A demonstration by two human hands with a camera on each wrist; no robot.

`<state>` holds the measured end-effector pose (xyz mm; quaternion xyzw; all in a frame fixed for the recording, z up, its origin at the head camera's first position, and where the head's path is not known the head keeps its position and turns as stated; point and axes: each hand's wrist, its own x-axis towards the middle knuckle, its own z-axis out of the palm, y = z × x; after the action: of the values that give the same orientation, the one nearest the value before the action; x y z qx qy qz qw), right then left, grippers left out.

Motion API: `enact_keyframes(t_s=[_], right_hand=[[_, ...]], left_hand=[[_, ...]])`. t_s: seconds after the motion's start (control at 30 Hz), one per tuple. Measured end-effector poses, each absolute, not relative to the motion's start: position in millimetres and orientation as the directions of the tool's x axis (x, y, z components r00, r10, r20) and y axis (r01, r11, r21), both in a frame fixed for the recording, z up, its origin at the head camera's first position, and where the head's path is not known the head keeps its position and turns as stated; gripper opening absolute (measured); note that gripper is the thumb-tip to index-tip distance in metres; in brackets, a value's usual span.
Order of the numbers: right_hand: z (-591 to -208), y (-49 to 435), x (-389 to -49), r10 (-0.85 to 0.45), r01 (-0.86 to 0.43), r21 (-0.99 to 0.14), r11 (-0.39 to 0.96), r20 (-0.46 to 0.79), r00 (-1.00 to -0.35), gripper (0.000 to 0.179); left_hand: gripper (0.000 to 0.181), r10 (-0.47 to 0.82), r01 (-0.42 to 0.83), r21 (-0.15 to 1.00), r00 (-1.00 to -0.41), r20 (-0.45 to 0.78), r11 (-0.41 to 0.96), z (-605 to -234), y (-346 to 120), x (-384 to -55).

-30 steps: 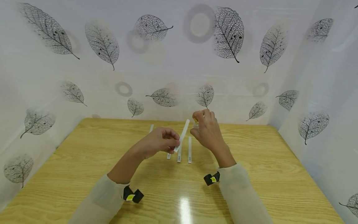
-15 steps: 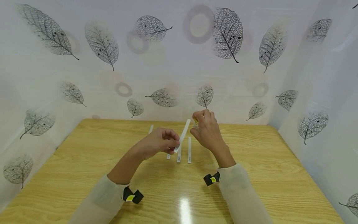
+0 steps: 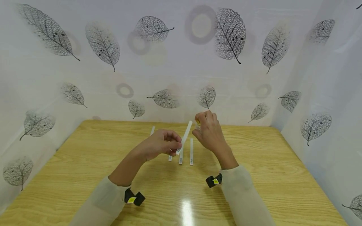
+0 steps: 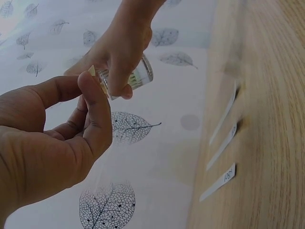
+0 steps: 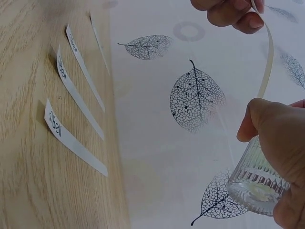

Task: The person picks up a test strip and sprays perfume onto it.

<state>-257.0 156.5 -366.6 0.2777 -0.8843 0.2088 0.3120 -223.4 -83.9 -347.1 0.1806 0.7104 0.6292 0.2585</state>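
Note:
My left hand (image 3: 164, 142) pinches a narrow white paper test strip (image 3: 186, 131) by its printed end, between thumb and fingertips, above the table. The strip slants up toward the right hand, and in the right wrist view it bends slightly. My right hand (image 3: 210, 130) grips a small ribbed glass perfume bottle (image 5: 257, 176) holding pale liquid, its fingers over the gold-coloured top (image 3: 197, 121). In the head view the strip's far end stands close beside the bottle; the right hand hides most of the glass there.
Several similar strips lie on the wooden table (image 3: 181, 188) under the hands, including one at the right (image 3: 191, 152) and one partly behind the left hand (image 3: 153, 129). "Bell" is printed on their near ends. A white leaf-patterned sheet (image 3: 181, 69) stands behind and at both sides.

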Motion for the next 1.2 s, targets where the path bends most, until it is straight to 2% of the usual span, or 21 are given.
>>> enact_keyframes(t_s=[0.53, 0.97, 1.2], right_hand=[[-365, 162, -257, -0.363, -0.629, -0.205, 0.75, 0.668, -0.65, 0.044], [-359, 163, -258, -0.373, -0.654, -0.234, 0.72, 0.663, -0.649, 0.039], [-358, 165, -256, -0.366, -0.652, -0.238, 0.72, 0.668, -0.648, 0.04]], left_hand=[[0.014, 0.55, -0.1, 0.984, -0.819, -0.164, 0.145, -347, -84, -227], [0.016, 0.433, -0.149, 0.976, -0.878, -0.205, 0.159, -373, -105, -253], [0.019, 0.39, -0.201, 0.973, -0.892, -0.231, 0.116, -391, -118, -270]])
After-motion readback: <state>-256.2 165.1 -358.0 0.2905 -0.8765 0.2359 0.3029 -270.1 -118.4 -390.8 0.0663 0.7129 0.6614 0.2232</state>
